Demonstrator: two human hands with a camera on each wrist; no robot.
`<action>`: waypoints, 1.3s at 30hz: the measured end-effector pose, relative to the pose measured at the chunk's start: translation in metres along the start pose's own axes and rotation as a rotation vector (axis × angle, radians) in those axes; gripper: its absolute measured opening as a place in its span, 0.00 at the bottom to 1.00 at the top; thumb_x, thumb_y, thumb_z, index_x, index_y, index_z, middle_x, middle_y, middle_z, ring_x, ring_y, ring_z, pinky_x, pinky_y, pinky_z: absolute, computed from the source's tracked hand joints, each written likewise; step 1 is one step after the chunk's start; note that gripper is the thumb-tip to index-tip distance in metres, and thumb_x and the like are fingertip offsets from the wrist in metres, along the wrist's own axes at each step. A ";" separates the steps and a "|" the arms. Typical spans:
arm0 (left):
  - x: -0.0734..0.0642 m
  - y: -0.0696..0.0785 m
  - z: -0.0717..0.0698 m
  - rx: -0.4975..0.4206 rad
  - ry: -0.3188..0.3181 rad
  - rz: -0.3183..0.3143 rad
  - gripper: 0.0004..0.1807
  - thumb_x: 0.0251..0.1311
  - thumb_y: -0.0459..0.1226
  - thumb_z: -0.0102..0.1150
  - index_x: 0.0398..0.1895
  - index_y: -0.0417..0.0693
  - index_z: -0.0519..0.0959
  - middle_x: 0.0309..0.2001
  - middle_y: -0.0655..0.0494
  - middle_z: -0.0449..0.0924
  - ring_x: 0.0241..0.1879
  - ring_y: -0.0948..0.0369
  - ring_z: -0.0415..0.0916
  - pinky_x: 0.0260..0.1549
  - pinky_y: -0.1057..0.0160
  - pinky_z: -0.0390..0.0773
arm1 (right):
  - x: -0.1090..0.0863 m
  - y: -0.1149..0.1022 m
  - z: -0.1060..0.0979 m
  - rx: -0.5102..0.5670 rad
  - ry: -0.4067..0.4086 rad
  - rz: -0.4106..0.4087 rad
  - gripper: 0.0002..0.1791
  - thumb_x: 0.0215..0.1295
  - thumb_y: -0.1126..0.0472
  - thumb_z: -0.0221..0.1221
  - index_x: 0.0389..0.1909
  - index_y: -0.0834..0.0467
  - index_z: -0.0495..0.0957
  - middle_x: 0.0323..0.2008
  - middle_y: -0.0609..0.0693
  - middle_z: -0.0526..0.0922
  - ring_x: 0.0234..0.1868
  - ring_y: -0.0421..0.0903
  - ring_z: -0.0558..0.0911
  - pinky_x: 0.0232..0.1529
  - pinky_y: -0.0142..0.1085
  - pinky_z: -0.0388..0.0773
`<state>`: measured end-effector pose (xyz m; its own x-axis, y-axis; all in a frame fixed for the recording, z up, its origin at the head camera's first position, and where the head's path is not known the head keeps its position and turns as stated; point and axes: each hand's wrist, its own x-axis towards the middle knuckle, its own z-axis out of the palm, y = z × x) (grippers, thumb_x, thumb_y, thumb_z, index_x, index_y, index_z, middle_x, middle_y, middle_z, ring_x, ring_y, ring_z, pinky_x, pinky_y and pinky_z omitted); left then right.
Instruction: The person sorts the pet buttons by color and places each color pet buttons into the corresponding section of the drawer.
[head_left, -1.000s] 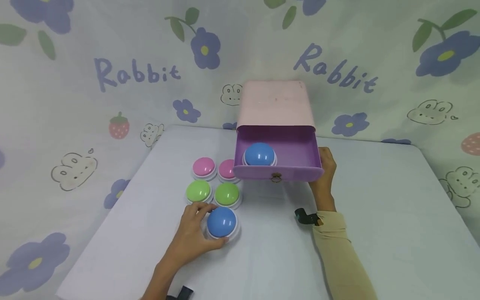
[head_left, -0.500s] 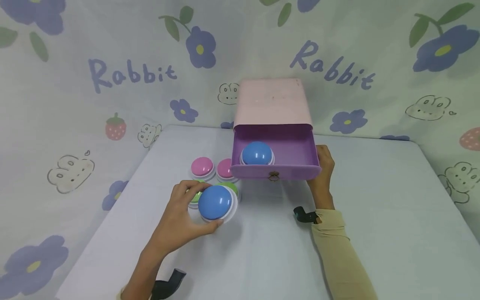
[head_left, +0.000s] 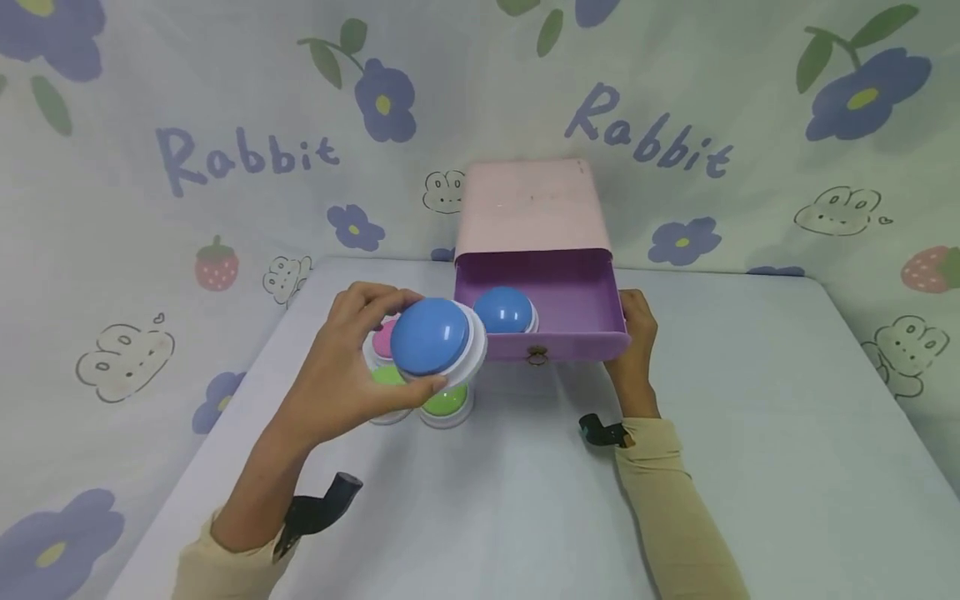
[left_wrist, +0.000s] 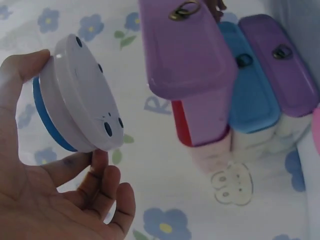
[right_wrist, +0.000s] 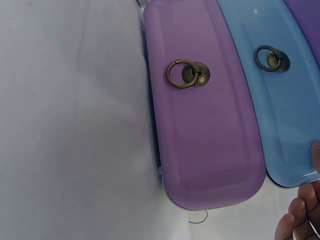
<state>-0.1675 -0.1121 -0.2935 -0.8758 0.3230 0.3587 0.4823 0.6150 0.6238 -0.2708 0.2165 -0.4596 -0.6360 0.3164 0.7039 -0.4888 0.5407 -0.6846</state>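
My left hand [head_left: 330, 371] holds a blue push button [head_left: 431, 336] with a white round base in the air, pinched by its rim between thumb and fingers. Its white underside [left_wrist: 90, 95] faces the drawers in the left wrist view. Another blue button [head_left: 502, 310] sits at the left inside the pulled-out purple top drawer [head_left: 577, 347] of a small pink-topped drawer cabinet [head_left: 532, 208]. My right hand [head_left: 636, 337] grips the cabinet's right side; in the right wrist view the thumb lies at the edge of the blue drawer [right_wrist: 280, 120], with the fingers partly out of frame.
Pink buttons [head_left: 384, 340] and green buttons [head_left: 446, 402] stand on the white table [head_left: 525, 500] left of the cabinet, partly behind my left hand. A lower purple drawer [right_wrist: 210, 135] is closed. A printed cloth [head_left: 255, 83] hangs behind the table.
My left hand has lifted the blue button off the table and carried it up and forward towards the open drawer. The right hand stays at the cabinet's side.
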 end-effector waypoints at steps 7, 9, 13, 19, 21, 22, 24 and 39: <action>0.040 0.018 0.010 -0.032 -0.041 0.049 0.41 0.42 0.49 0.79 0.63 0.48 0.76 0.57 0.56 0.68 0.57 0.57 0.64 0.50 0.50 0.71 | 0.001 0.001 -0.001 -0.011 -0.013 0.002 0.05 0.64 0.73 0.56 0.35 0.71 0.80 0.35 0.63 0.77 0.35 0.51 0.75 0.38 0.32 0.70; 0.050 0.023 0.014 -0.031 -0.059 0.046 0.42 0.41 0.50 0.79 0.63 0.48 0.76 0.57 0.57 0.68 0.57 0.58 0.63 0.51 0.51 0.71 | 0.000 0.000 -0.001 -0.005 -0.016 0.001 0.05 0.64 0.73 0.56 0.35 0.71 0.80 0.35 0.63 0.77 0.36 0.51 0.76 0.39 0.31 0.70; 0.068 0.030 0.027 -0.022 -0.098 0.046 0.41 0.40 0.53 0.79 0.61 0.50 0.77 0.57 0.58 0.67 0.59 0.59 0.62 0.55 0.51 0.73 | -0.001 0.000 -0.001 0.007 -0.007 -0.013 0.05 0.63 0.73 0.57 0.34 0.70 0.80 0.34 0.63 0.78 0.35 0.52 0.76 0.39 0.30 0.70; 0.094 0.039 0.048 0.010 -0.121 0.114 0.39 0.39 0.55 0.79 0.58 0.52 0.79 0.53 0.60 0.68 0.58 0.60 0.61 0.55 0.55 0.72 | 0.001 0.001 0.000 0.006 -0.003 -0.006 0.04 0.61 0.75 0.58 0.35 0.71 0.80 0.35 0.63 0.78 0.36 0.54 0.77 0.40 0.32 0.71; 0.100 0.041 0.054 0.017 -0.124 0.123 0.40 0.39 0.55 0.79 0.58 0.53 0.79 0.52 0.60 0.68 0.58 0.60 0.61 0.54 0.56 0.72 | 0.001 0.002 0.000 -0.007 -0.009 0.006 0.04 0.62 0.75 0.59 0.36 0.70 0.81 0.35 0.63 0.78 0.38 0.54 0.77 0.42 0.31 0.72; 0.103 0.042 0.057 0.017 -0.128 0.124 0.40 0.39 0.55 0.79 0.58 0.53 0.79 0.52 0.60 0.68 0.58 0.60 0.61 0.53 0.56 0.73 | 0.001 0.002 -0.001 -0.013 -0.015 0.012 0.04 0.62 0.75 0.59 0.36 0.70 0.81 0.36 0.63 0.78 0.38 0.53 0.77 0.43 0.31 0.72; 0.106 0.044 0.062 0.017 -0.134 0.121 0.40 0.39 0.56 0.79 0.58 0.53 0.79 0.52 0.60 0.68 0.58 0.60 0.61 0.53 0.57 0.74 | 0.002 0.002 -0.001 -0.015 -0.023 0.021 0.04 0.62 0.75 0.60 0.37 0.70 0.81 0.36 0.63 0.78 0.39 0.53 0.77 0.44 0.29 0.72; 0.119 0.037 0.089 0.093 -0.210 0.059 0.44 0.41 0.60 0.75 0.63 0.51 0.76 0.54 0.57 0.68 0.58 0.58 0.61 0.54 0.56 0.74 | 0.002 0.001 -0.001 -0.007 -0.025 0.048 0.07 0.60 0.75 0.63 0.39 0.70 0.82 0.36 0.62 0.78 0.38 0.51 0.77 0.43 0.27 0.71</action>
<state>-0.2556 0.0129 -0.2898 -0.8356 0.4969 0.2342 0.5374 0.6509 0.5362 -0.2722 0.2183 -0.4588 -0.6737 0.3224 0.6650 -0.4528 0.5311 -0.7162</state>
